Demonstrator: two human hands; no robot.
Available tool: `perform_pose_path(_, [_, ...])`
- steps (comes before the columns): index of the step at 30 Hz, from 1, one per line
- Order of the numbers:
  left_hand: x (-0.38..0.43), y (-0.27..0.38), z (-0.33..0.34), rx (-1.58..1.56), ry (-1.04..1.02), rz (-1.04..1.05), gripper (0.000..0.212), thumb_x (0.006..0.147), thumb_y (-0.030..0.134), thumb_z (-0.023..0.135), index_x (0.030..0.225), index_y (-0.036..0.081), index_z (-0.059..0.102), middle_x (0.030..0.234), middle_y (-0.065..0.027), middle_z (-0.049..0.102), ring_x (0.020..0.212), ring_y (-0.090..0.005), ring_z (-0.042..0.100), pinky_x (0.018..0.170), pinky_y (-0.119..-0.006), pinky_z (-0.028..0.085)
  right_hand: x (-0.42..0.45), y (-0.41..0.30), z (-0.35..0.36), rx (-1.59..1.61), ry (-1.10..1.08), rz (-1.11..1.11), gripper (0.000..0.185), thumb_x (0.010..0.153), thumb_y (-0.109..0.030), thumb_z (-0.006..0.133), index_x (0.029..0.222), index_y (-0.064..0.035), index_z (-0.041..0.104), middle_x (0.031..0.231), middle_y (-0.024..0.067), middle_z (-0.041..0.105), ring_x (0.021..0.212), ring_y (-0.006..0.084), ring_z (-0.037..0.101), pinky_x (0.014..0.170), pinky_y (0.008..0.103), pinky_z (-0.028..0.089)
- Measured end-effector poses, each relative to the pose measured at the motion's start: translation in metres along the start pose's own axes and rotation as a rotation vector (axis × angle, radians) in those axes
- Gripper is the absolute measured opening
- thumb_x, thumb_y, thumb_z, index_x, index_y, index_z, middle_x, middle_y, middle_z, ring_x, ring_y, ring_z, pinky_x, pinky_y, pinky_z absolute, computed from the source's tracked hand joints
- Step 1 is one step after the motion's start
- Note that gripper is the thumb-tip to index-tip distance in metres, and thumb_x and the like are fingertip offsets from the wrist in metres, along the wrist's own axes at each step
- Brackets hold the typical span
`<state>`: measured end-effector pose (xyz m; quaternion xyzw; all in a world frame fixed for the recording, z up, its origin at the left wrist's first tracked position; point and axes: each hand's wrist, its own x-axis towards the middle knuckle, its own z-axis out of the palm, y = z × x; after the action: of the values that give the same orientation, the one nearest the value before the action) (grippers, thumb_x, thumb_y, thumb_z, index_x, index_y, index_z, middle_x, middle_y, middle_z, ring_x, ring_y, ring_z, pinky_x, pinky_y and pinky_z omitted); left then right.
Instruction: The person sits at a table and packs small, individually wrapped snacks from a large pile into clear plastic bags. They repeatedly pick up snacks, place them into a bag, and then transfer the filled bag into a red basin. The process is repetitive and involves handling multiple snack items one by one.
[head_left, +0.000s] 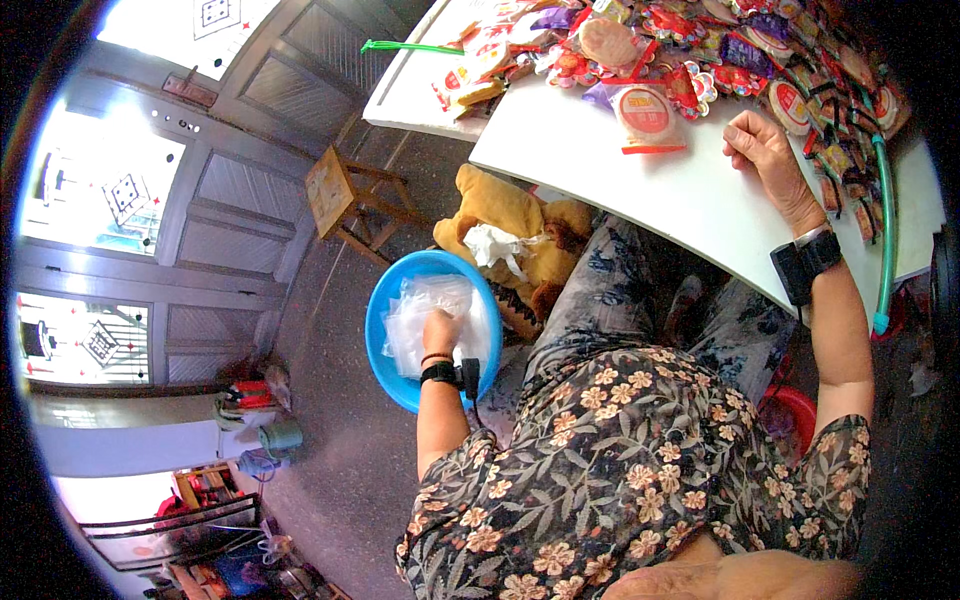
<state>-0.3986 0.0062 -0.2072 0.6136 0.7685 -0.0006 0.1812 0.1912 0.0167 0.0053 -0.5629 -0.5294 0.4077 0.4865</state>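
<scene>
My left hand reaches down into a blue plastic basin and touches a pile of clear plastic bags. Its fingertips are hidden, so a grip on a bag cannot be made out. Over the white table, my right hand has its fingers curled in, with nothing visible in them. To that hand's left lies a wrapped round rice cracker with a red label, close to the front of a heap of packaged snacks. More round wrapped crackers lie just beyond the right hand.
A green tube runs along the table's right side. Beside the basin are a yellow plush item with white tissue on it and a wooden stool. A red basin stands on the floor at right.
</scene>
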Motion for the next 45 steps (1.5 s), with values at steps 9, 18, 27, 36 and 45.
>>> perform_pose_path(9, [-0.007, 0.034, -0.064, -0.676, -0.168, -0.083, 0.025, 0.083, 0.023, 0.067, 0.08, -0.001, 0.061, 0.068, -0.0084, 0.063, 0.057, -0.0159, 0.061, 0.05, -0.03, 0.05, -0.001, 0.003, -0.001, 0.026, 0.011, 0.019, 0.019, 0.092, -0.029, 0.06, 0.085, -0.0111, 0.058, 0.074, -0.0038, 0.057, 0.066, 0.0027, 0.05, 0.061, 0.0173, 0.042])
perform_pose_path(18, [-0.036, 0.154, -0.152, -1.317, -0.441, 0.383, 0.014, 0.092, 0.02, 0.059, 0.09, 0.007, 0.059, 0.09, -0.0027, 0.064, 0.074, -0.0092, 0.057, 0.068, -0.023, 0.046, -0.005, -0.009, 0.002, 0.063, -0.023, 0.048, 0.015, 0.092, -0.023, 0.058, 0.085, -0.0097, 0.056, 0.076, -0.0031, 0.056, 0.066, 0.003, 0.048, 0.064, 0.0177, 0.041])
perform_pose_path(27, [-0.089, 0.302, -0.191, -1.69, -0.726, 0.762, 0.014, 0.094, 0.02, 0.056, 0.094, 0.006, 0.055, 0.124, -0.0242, 0.057, 0.116, -0.0349, 0.056, 0.096, -0.045, 0.047, -0.003, -0.002, -0.001, 0.11, -0.044, -0.004, 0.02, 0.091, -0.027, 0.059, 0.089, -0.0076, 0.061, 0.075, -0.0004, 0.059, 0.069, 0.0065, 0.056, 0.062, 0.0218, 0.047])
perform_pose_path(36, [-0.098, 0.406, -0.183, -1.595, -0.515, 0.789, 0.016, 0.098, 0.014, 0.049, 0.104, 0.002, 0.057, 0.12, -0.0199, 0.058, 0.107, -0.0239, 0.058, 0.09, -0.035, 0.048, -0.006, -0.013, -0.004, 0.136, -0.079, -0.001, 0.034, 0.094, -0.039, 0.056, 0.085, -0.0063, 0.059, 0.075, 0.0006, 0.059, 0.066, 0.0068, 0.054, 0.062, 0.0214, 0.046])
perform_pose_path(45, [-0.125, 0.45, -0.185, -1.276, -0.02, 1.091, 0.006, 0.095, 0.008, 0.055, 0.096, 0.002, 0.057, 0.087, 0.0006, 0.057, 0.079, -0.0035, 0.048, 0.07, -0.019, 0.041, -0.009, -0.012, -0.006, 0.195, -0.016, -0.013, 0.05, 0.096, -0.051, 0.046, 0.084, -0.0045, 0.059, 0.072, 0.0022, 0.058, 0.062, 0.0081, 0.053, 0.059, 0.0213, 0.045])
